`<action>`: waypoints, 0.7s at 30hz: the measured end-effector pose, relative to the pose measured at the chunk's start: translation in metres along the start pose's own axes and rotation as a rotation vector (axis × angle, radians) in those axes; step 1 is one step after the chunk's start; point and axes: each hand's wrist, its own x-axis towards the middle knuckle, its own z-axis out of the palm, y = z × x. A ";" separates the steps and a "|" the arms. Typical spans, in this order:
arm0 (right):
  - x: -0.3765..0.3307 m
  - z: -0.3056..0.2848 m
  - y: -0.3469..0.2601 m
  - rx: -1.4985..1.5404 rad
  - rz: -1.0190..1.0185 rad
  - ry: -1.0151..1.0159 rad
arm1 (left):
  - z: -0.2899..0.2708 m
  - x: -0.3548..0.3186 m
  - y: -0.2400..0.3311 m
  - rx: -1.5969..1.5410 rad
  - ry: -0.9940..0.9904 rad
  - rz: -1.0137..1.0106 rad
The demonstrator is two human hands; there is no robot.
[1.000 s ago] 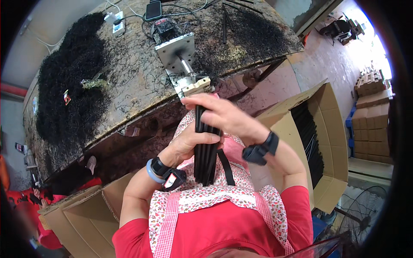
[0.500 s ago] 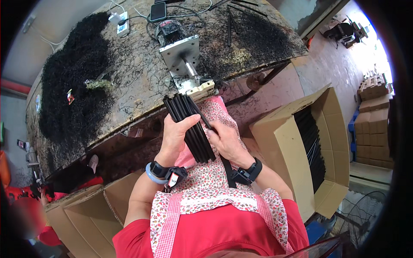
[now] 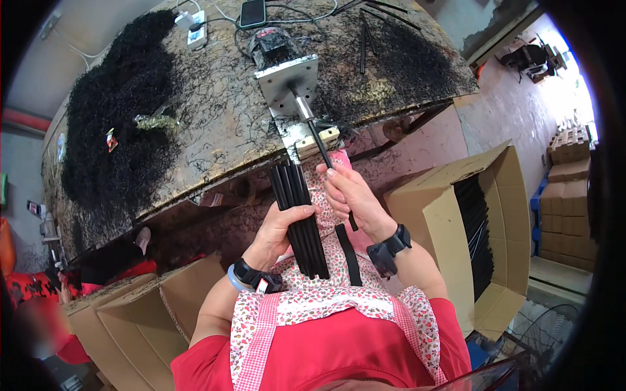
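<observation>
My left hand (image 3: 279, 229) is closed round a bundle of several thin black rods (image 3: 301, 225), held upright over my lap. In my right hand (image 3: 352, 193) is a single black rod (image 3: 321, 144). Its far end meets the tip of the shiny metal spindle (image 3: 303, 107); whether it sits inside cannot be made out. The spindle comes out of a grey metal plate (image 3: 287, 77) with a dark motor (image 3: 270, 47) behind it. Below the spindle, at the table's edge, lies a pale notched block (image 3: 318, 139).
Black curly shavings (image 3: 120, 124) are heaped on the worktable (image 3: 222, 124). A power strip (image 3: 196, 29) and a phone (image 3: 253, 13) lie at the back. An open carton (image 3: 440, 238) holding black rods stands at my right, another carton (image 3: 140, 326) at my left. A person (image 3: 45, 319) sits far left.
My right hand has left the bundle with one rod, which now reaches the spindle. The bundle in my left hand has come down, nearer to me.
</observation>
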 end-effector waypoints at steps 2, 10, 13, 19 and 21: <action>-0.006 0.001 0.002 0.018 -0.010 0.012 | -0.001 0.003 0.000 -0.007 -0.013 0.007; -0.023 0.002 0.014 0.089 0.029 0.037 | 0.001 0.002 -0.008 -0.067 0.007 0.053; -0.009 -0.009 0.012 0.060 0.006 -0.002 | 0.016 -0.002 -0.004 -0.041 0.040 0.107; -0.029 -0.010 0.027 -0.408 -0.226 0.109 | 0.040 0.013 0.006 -0.038 0.076 0.286; -0.045 -0.007 0.049 -1.223 -0.699 0.291 | 0.039 0.021 0.003 -0.065 0.090 0.312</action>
